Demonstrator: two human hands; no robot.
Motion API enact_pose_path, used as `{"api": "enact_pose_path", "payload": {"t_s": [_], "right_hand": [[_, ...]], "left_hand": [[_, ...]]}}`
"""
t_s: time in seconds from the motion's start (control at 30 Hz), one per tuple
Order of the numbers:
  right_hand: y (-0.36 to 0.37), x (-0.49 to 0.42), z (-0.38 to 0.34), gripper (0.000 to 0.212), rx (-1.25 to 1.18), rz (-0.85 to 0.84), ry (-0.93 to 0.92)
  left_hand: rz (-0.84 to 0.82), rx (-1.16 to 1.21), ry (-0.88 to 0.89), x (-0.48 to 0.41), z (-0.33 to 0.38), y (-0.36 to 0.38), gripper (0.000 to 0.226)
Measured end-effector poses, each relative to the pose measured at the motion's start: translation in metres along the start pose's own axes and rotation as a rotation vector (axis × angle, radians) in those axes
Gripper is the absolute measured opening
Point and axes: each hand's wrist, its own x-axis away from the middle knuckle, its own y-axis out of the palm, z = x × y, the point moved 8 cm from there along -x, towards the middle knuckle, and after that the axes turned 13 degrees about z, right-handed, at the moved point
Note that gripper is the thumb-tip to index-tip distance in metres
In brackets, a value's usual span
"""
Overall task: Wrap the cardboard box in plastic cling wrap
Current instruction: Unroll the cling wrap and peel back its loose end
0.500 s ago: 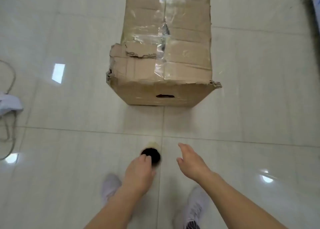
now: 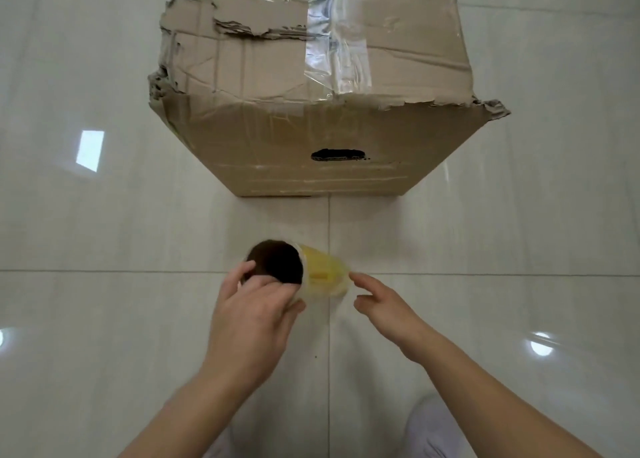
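The left hand (image 2: pixel 254 315) grips the cling wrap roll (image 2: pixel 322 277) near the cardboard box (image 2: pixel 311 139) on the floor (image 2: pixel 104 319). The right hand (image 2: pixel 384 307) is open beside the roll. This looks like the start, so next find the loose edge and pull.

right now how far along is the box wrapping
Early. Done: the left hand grips the cling wrap roll at its open end. In hand: the open right hand reaches toward its side. Left: the cardboard box shows no wrap on its near face.

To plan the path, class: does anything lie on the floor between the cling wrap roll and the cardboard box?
Nothing visible does: only bare floor separates the cling wrap roll, gripped by the left hand, from the cardboard box.
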Motion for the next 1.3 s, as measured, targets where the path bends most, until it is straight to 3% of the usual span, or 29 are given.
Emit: {"api": "enact_pose_path", "payload": {"t_s": [0.07, 0.17, 0.3, 0.43, 0.53, 0.63, 0.73, 0.8, 0.97, 1.17, 1.3], "right_hand": [[-0.005, -0.011, -0.003, 0.049, -0.066, 0.035, -0.014], [-0.02, -0.026, -0.002, 0.051, -0.12, 0.119, -0.013], [-0.033, -0.044, 0.007, 0.052, -0.093, 0.133, -0.019], [-0.032, -0.054, 0.005, 0.053, -0.01, 0.067, -0.114], [-0.027, -0.061, -0.006, 0.064, 0.162, 0.022, -0.281], [-0.017, -0.06, -0.02, 0.087, 0.42, 0.043, -0.504], [0.002, -0.045, -0.044, 0.098, 0.602, 0.129, -0.851], [0.018, -0.041, -0.053, 0.1, 0.597, 0.182, -1.015], [0.035, -0.04, -0.069, 0.086, 0.369, 0.33, -1.219], [0.037, -0.046, -0.081, 0.053, 0.301, 0.213, -1.215], [0.021, -0.042, -0.081, 0.049, 0.287, 0.28, -1.303]], "left_hand": [[0.004, 0.149, -0.157, -0.015, -0.024, -0.012, 0.028], [-0.014, 0.325, -0.389, -0.025, -0.047, -0.016, 0.01], [-0.095, 0.441, -0.515, -0.027, -0.064, -0.002, 0.008], [-0.067, 0.628, -0.616, -0.032, -0.068, 0.009, 0.009], [-0.026, 0.646, -0.669, -0.042, -0.067, 0.01, 0.013], [0.012, 0.534, -0.667, -0.052, -0.07, 0.006, 0.03], [-0.019, 0.506, -0.693, -0.055, -0.068, 0.006, 0.037], [-0.053, 0.572, -0.777, -0.051, -0.069, 0.009, 0.037], [-0.084, 0.692, -0.903, -0.039, -0.067, 0.011, 0.031], [-0.12, 0.884, -0.98, -0.035, -0.054, 0.024, 0.027], [-0.143, 1.132, -1.006, -0.042, -0.04, 0.026, 0.015]]}}
